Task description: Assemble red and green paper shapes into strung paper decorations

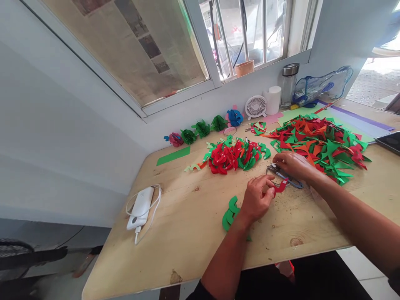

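Pinched between my left hand's (258, 197) thumb and fingers is a small curved red paper piece (282, 186) with a pale square on its end. My right hand (294, 164) is just beyond it, palm down, fingers drawn together above a blue-handled metal tool (289, 179) and a ring-shaped item, partly covered. Something small and white shows at the right fingertips, too small to name. Near my left wrist lie several green curved paper pieces (230, 216), partly under the forearm.
Curved red and green pieces (223, 158) form a pile left of my hands; paper scraps (318, 146) heap up at the right. Along the wall stand folded paper figures (202, 128), a small fan (255, 106) and a glass bottle (289, 85). A white power bank (141, 207) lies left.
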